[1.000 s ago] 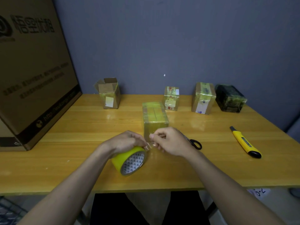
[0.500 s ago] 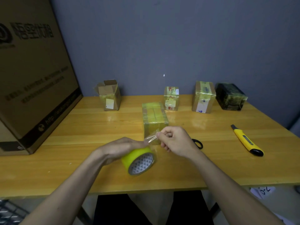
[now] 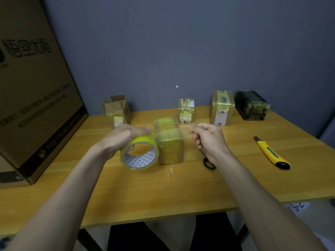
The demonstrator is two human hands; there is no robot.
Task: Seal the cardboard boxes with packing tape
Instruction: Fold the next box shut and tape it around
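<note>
My left hand [image 3: 125, 135] grips a yellow roll of packing tape [image 3: 139, 153], lifted just left of a small cardboard box [image 3: 169, 142] wrapped in yellowish tape at the table's middle. My right hand [image 3: 208, 137] pinches the free end of the clear tape, which stretches from the roll across above the box's top to the right. The strip itself is barely visible. The box stands upright on the wooden table [image 3: 163, 187].
An open-flapped box [image 3: 117, 110] stands at the back left; three taped boxes [image 3: 186, 111] [image 3: 222, 107] [image 3: 251, 105] line the back right. Black-handled scissors [image 3: 208, 161] lie under my right wrist. A yellow utility knife [image 3: 271, 153] lies right. A big carton [image 3: 34, 98] fills the left side.
Both hands rose and spread apart: the left carried the roll up and left of the box, the right pulled the tape end rightward over the box.
</note>
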